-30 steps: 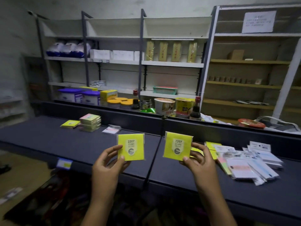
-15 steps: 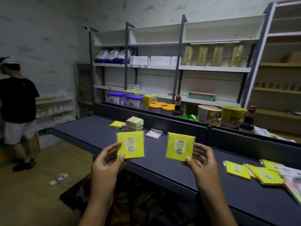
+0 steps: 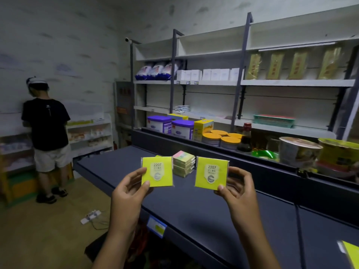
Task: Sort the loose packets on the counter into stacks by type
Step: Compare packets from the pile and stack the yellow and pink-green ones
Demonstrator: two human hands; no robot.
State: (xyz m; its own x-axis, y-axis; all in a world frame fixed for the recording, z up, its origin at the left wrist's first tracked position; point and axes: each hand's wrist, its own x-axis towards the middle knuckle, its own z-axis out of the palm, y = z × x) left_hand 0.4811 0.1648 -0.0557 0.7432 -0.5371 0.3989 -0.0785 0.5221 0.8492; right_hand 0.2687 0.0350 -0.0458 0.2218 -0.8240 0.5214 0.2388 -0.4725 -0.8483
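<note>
My left hand [image 3: 129, 193] pinches a square yellow packet [image 3: 157, 171] marked 2207, held upright above the dark counter [image 3: 204, 214]. Level with it, my right hand [image 3: 238, 189] holds a second, matching yellow packet [image 3: 211, 172]. Between and behind the two packets a neat stack of pastel packets [image 3: 183, 163] rests on the counter. A corner of another yellow packet peeks out behind the left one. At the bottom right edge a further yellow packet [image 3: 352, 255] is partly cut off.
A raised dark rail [image 3: 223, 154] backs the counter, with tins, jars and bowls on the shelf behind it. Shelving rises beyond. A person [image 3: 45, 131] stands at the left wall shelves, back turned. A power strip [image 3: 91, 216] lies on the floor.
The view has swung left: the loose pile at the right has slid out of frame and the person at the left came into sight. Both hands still hold their yellow packets up.
</note>
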